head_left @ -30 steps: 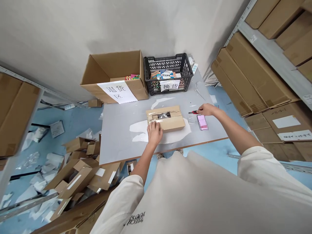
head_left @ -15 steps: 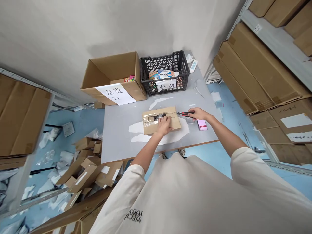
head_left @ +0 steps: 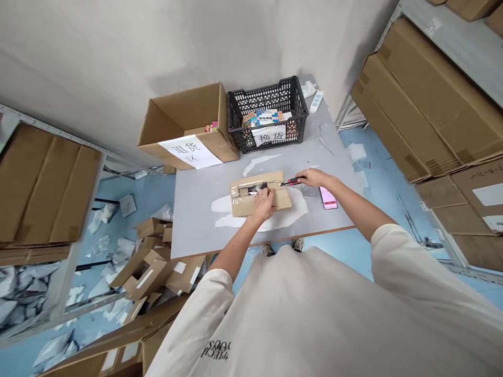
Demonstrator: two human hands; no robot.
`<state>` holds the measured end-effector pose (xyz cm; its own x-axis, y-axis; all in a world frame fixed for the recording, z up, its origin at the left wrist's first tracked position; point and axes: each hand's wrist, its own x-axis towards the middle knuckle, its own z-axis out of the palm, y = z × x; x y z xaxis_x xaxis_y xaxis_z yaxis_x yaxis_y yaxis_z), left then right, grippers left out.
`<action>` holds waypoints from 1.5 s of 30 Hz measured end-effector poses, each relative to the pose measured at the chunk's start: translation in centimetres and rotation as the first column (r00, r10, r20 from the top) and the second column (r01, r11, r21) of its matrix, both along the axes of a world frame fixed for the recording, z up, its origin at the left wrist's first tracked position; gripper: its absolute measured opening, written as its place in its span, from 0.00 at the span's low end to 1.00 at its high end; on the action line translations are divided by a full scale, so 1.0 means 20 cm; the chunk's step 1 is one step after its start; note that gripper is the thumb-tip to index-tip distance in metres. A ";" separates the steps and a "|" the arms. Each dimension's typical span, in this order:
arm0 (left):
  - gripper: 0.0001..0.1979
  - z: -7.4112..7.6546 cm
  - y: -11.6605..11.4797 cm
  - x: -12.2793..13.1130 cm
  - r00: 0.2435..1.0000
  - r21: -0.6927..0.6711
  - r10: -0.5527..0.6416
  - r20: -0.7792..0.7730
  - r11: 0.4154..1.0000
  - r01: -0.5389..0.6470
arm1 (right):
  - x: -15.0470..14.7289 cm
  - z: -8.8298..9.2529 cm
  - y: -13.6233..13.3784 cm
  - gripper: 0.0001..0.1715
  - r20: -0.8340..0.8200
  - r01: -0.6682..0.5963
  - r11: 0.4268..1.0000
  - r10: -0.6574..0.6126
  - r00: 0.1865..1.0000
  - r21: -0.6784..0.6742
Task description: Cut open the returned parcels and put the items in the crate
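A small taped cardboard box [head_left: 282, 200] lies on the grey table [head_left: 196, 209], with an opening in its top that shows something dark inside. Bent fingers of my left hand [head_left: 264, 204] press on the top of this box and hold it down. A red and black box cutter [head_left: 293, 181] is gripped in my right hand [head_left: 312, 177], its blade tip at the box's right end. Whether the blade is in the cardboard or just above it, I cannot tell. A phone with a pink screen [head_left: 328, 198] lies just below my right hand.
Behind the small box stand a large open carton [head_left: 184, 112] with a paper sign and a black plastic basket [head_left: 294, 123] holding small packages. Discarded cartons [head_left: 157, 272] cover the floor at left. Shelves with big boxes [head_left: 428, 104] rise at right.
My right hand has moved left with the box cutter, bringing the blade onto the box's right end. My left hand stays on the box. The camera view has shifted slightly.
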<state>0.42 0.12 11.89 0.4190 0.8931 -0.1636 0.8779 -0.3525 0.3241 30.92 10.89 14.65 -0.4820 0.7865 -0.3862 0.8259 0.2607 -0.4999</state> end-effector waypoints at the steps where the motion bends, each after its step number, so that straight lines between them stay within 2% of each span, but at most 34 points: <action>1: 0.40 0.00 0.00 0.00 1.000 0.002 0.001 0.002 1.000 -0.001 | 0.01 0.00 0.01 0.24 -0.013 -0.002 1.000 0.002 1.000 -0.031; 5: 0.41 -0.02 -0.01 -0.01 1.000 0.004 0.008 0.010 1.000 -0.008 | 0.07 -0.02 0.02 0.23 -0.120 -0.060 0.975 0.035 0.992 -0.213; 7: 0.41 -0.02 -0.02 -0.01 1.000 0.004 0.009 0.017 1.000 -0.009 | 0.10 -0.04 0.01 0.23 -0.158 -0.079 0.962 0.039 0.987 -0.260; 10: 0.40 -0.02 -0.02 -0.01 1.000 0.009 -0.003 0.025 1.000 0.002 | 0.11 -0.07 -0.01 0.24 -0.188 -0.050 0.965 0.000 0.982 -0.257; 15: 0.41 -0.02 -0.02 -0.01 0.999 0.020 -0.013 0.040 1.000 0.012 | 0.08 -0.09 -0.03 0.23 -0.202 -0.017 0.984 -0.020 0.979 -0.179; 21: 0.43 -0.03 -0.03 -0.01 0.999 0.033 -0.009 0.053 0.999 0.007 | 0.14 -0.06 -0.14 0.30 -0.231 0.039 0.930 -0.131 0.964 -0.366; 25: 0.41 -0.03 -0.03 0.00 0.999 0.043 -0.022 0.048 0.999 0.020 | 0.11 -0.06 -0.21 0.32 -0.290 0.086 0.930 -0.198 0.936 -0.357; 30: 0.40 -0.03 -0.05 0.00 0.998 0.064 -0.043 0.056 0.997 0.039 | 0.09 -0.03 -0.25 0.33 -0.290 0.085 0.924 -0.202 0.935 -0.372; 35: 0.39 -0.02 -0.07 0.00 0.997 0.076 -0.057 0.055 0.996 0.053 | 0.10 -0.01 -0.24 0.30 -0.272 0.097 0.947 -0.185 0.944 -0.306; 38: 0.39 -0.02 -0.04 0.01 0.998 0.079 -0.037 0.048 0.996 0.033 | 0.14 -0.04 -0.25 0.30 -0.217 0.078 0.927 -0.166 0.962 -0.366; 41: 0.40 -0.02 0.00 0.01 0.999 0.076 -0.020 0.044 0.997 0.016 | 0.17 -0.07 -0.27 0.32 -0.221 0.132 0.899 -0.242 0.945 -0.417; 45: 0.42 -0.03 0.03 -0.01 0.995 0.045 -0.029 0.100 0.999 0.024 | 0.16 -0.09 -0.31 0.34 -0.310 0.224 0.866 -0.385 0.869 -0.447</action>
<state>0.26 0.80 11.28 0.4549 0.8869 -0.0804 0.8317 -0.3908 0.3943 34.16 4.66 12.84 -0.4128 0.7432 -0.5266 0.5563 -0.2520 -0.7918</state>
